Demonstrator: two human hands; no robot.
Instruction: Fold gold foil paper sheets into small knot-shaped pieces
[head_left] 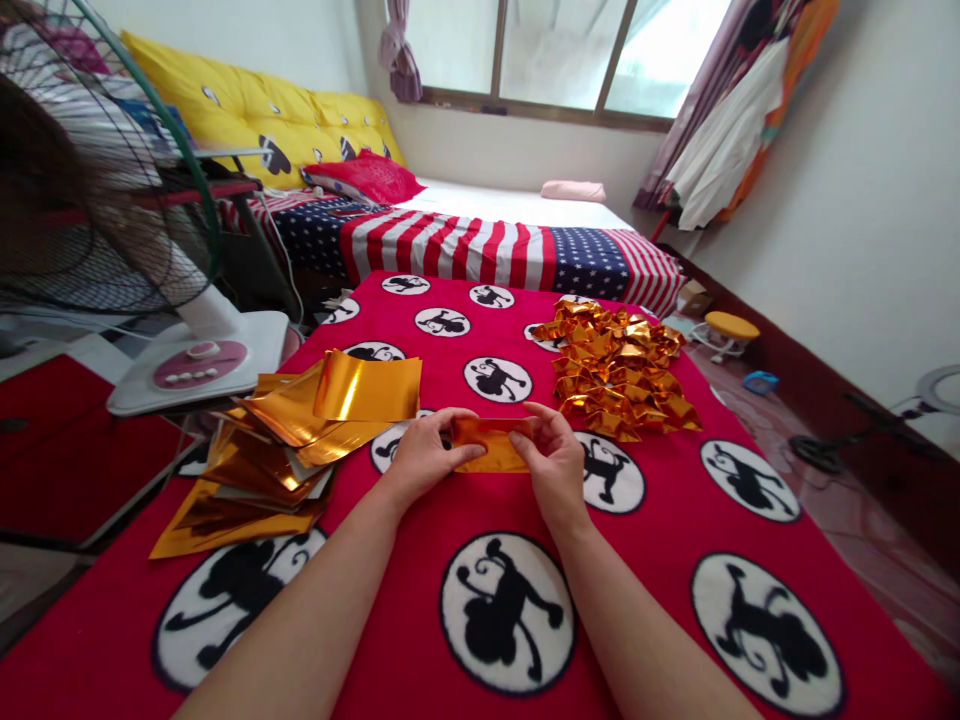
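Red cloth point(405, 600) nearest, filling the bottom of the frame: soft-looking, matte, printed with white rounds, each carrying a black long-tailed monkey figure. Two bare forearms cross it from the lower edge.

Centre of frame: left hand point(427, 445) nearly closed, thumb laid over the near face of a foil strip point(491, 455), fingers curled behind its left end. Right hand point(555, 455) in a similar pinch at the right end, thumb on the face, fingers bent at the upper corner. Strip lies between them, just above the cloth or on it; cannot tell which. Looks: a low oblong, orange-gold, glossy, darker and redder along the top, paler amber below, straight lower edge.

Left of centre, a loose stack of foil sheets point(367, 388), smooth and mirror-bright, fanned unevenly, greyish undersides at some edges; the top one bows slightly. Right of centre, a heap of folded foil pieces point(615, 370), crisp, pointed, faceted, catching light.

Left edge: fan point(202, 370), pale hard base, pink oval panel, wire cage.

Farther, upper middle: bed point(450, 250) draped in stars-and-stripes fabric; rumpled red pillow point(367, 178); tufted yellow cushion point(247, 110). Topmost, framed window panes point(551, 55), bright and hazy.
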